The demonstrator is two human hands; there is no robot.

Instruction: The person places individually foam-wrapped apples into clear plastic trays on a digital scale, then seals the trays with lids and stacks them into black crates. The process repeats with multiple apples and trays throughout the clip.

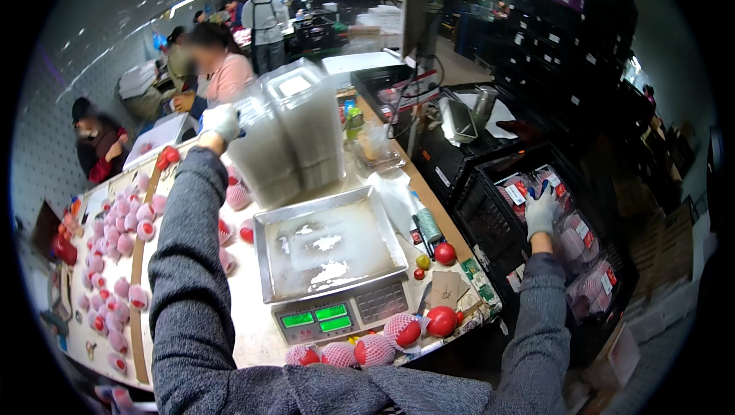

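Observation:
My left hand (220, 122), in a white glove with blue fingertips, is closed on the left edge of the tall stacks of clear plastic containers (285, 135). The stacks look slightly blurred and stand behind the scale. My right hand (540, 212), gloved the same way, reaches into a black crate (501, 250) on the right. Its fingers are stretched over the packages (579, 237) there, which are clear packs with red labels and pink-netted fruit. Between my arms sits a digital scale (331, 246) with a bare, wet-looking metal pan and green displays.
Red round fruits in pink foam nets (375, 350) line the table's front edge, and many more (122, 235) cover its left side. A tape roll (426, 225) and loose red fruits (445, 253) lie right of the scale. Black crates (566, 40) are piled behind; people work farther back.

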